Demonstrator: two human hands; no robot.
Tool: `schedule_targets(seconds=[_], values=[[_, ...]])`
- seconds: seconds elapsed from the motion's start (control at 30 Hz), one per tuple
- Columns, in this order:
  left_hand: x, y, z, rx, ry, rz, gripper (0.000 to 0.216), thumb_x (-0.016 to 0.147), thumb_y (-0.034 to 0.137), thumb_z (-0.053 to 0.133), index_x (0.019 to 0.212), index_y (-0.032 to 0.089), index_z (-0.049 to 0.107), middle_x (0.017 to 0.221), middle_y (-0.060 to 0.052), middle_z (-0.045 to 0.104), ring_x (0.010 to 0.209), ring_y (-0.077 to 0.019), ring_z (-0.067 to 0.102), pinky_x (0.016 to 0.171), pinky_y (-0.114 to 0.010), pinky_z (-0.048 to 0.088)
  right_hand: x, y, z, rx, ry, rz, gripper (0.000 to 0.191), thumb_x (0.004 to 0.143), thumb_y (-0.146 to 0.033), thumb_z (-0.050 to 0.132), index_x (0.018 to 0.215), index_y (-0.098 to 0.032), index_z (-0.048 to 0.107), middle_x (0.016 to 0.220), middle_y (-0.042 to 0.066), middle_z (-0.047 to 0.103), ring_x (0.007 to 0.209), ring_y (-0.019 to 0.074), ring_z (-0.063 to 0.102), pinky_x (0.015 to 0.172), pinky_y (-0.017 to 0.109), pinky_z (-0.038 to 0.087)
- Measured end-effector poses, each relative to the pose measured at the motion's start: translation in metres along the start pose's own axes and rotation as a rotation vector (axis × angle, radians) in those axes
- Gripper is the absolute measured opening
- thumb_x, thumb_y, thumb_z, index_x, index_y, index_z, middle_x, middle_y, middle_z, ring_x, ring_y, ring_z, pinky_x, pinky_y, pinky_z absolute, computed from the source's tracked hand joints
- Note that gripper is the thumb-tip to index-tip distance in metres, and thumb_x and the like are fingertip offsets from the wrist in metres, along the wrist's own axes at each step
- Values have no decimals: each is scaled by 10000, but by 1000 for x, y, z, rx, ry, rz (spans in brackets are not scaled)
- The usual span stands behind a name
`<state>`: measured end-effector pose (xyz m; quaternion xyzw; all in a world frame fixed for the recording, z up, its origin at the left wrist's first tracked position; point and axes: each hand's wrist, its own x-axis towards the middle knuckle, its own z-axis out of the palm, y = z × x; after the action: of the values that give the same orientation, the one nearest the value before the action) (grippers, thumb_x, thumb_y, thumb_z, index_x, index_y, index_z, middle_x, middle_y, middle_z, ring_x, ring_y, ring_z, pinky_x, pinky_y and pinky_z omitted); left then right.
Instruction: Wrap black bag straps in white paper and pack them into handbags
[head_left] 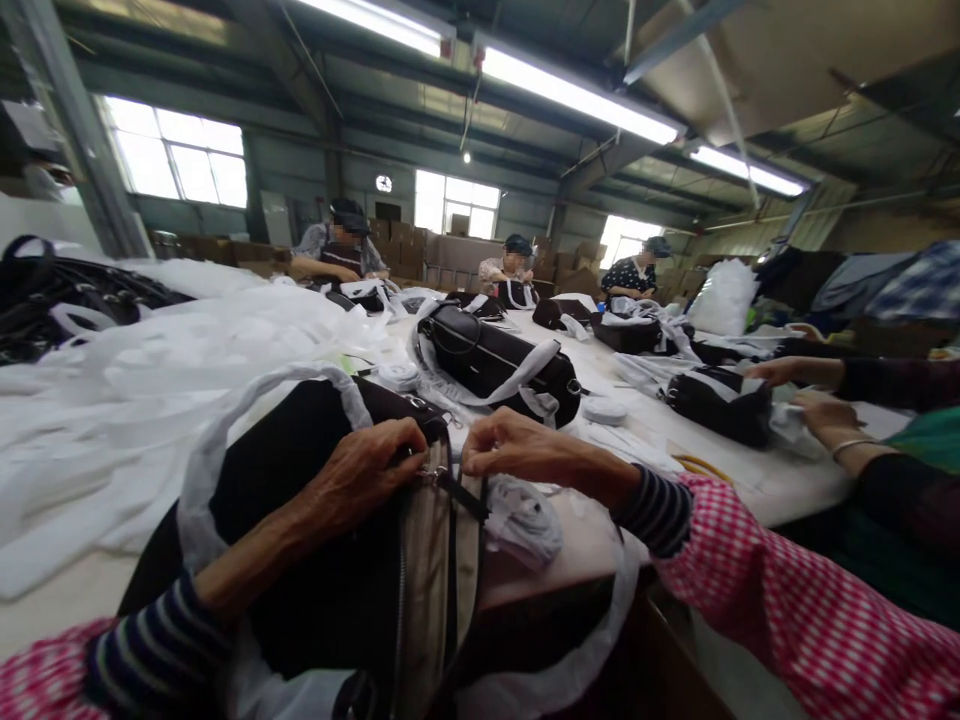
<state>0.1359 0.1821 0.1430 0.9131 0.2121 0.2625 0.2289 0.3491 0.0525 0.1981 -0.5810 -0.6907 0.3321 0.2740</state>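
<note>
A large black handbag [300, 540] lies tilted in front of me, its zipper [403, 600] open along the top and a beige lining showing. White wrapping [206, 470] covers its handle. My left hand [367, 465] is closed on the bag's edge near the zipper's end, fingertips curled by the metal hardware. My right hand [517, 445] is closed just across the opening, its fingers pinched together at the bag's far edge; what they hold is hidden. Below them hangs a dark zipper tab [461, 495]. A coiled strap in white wrapping [525, 520] rests beside the bag.
Another black handbag [495, 350] with wrapped handles stands ahead on the white table [585, 570]. White wrapping sheets [150, 350] pile up at left. On the right, a co-worker's hands [825, 415] touch a small black bag [720, 405]. Several people work farther back.
</note>
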Motion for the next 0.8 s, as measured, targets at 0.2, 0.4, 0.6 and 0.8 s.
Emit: schedule_targets(seconds=[0.2, 0.4, 0.6, 0.8], values=[[9, 7, -11, -634, 64, -185, 359, 915, 536, 638, 929, 182, 578, 862, -31, 740, 625, -138, 641, 582, -245, 448, -8, 3, 4, 79, 251, -1, 161, 804, -266, 658, 698, -157, 606, 627, -11, 605, 572, 109, 515, 541, 227, 365], [13, 12, 2, -907, 6, -223, 415, 836, 521, 761, 864, 164, 550, 717, -12, 715, 557, -100, 610, 551, -202, 470, 30, 11, 31, 332, 532, -84, 163, 823, -307, 683, 750, -170, 633, 570, -9, 648, 459, 89, 498, 467, 206, 358], [10, 2, 9, -987, 54, -278, 427, 783, 456, 843, 1004, 124, 691, 774, -33, 750, 613, -120, 686, 591, -207, 523, 45, 12, 42, 688, 510, -135, 285, 719, -357, 837, 762, -152, 644, 685, 26, 717, 491, 91, 576, 426, 176, 369], [5, -1, 9, -1021, 70, -251, 339, 805, 431, 841, 943, 128, 779, 820, -62, 778, 719, -142, 717, 684, -222, 570, 45, 16, 40, 699, 480, -70, 290, 712, -355, 865, 802, -133, 703, 596, -3, 652, 476, 74, 539, 434, 161, 353]])
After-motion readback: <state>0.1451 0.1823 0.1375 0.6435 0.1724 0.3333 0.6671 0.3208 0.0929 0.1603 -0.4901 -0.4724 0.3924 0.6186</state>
